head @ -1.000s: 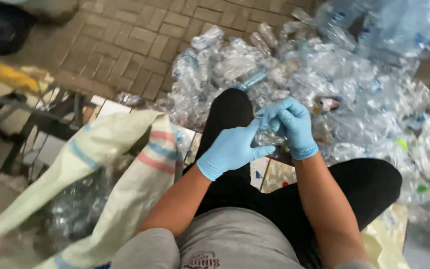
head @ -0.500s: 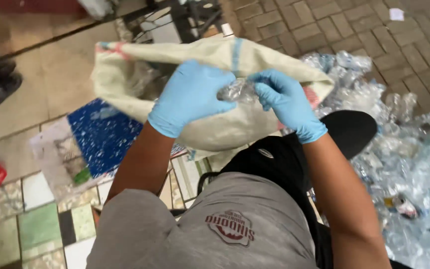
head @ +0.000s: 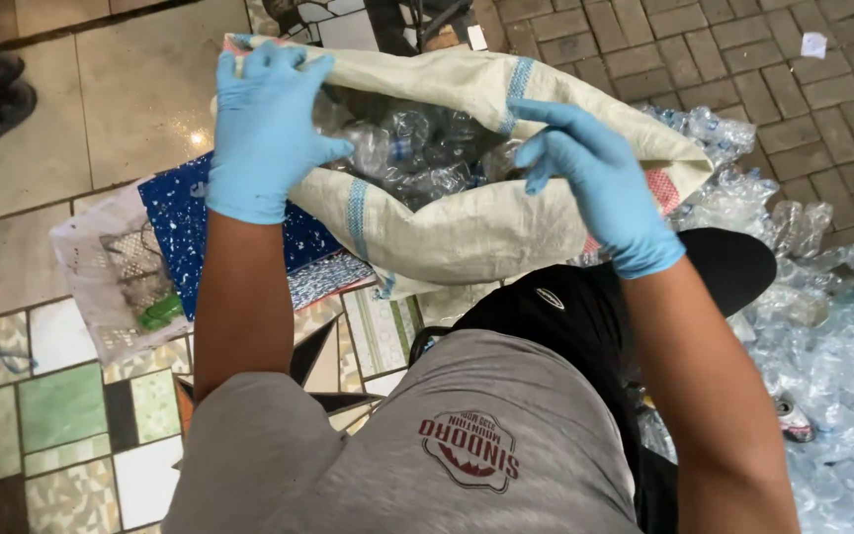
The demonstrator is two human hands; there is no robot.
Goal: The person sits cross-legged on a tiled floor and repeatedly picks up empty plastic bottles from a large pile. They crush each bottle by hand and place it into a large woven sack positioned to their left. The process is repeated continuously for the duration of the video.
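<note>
Both hands (head: 427, 158) now empty over the sack (head: 467, 227).

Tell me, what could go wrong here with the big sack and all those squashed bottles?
The sack is open and lying on its side, so the crushed bottles inside might roll back out. Only the left hand touches the rim; the right hand is open above it, so the mouth may flop shut. The loose bottle pile beside the person's leg could slip underfoot.
</note>
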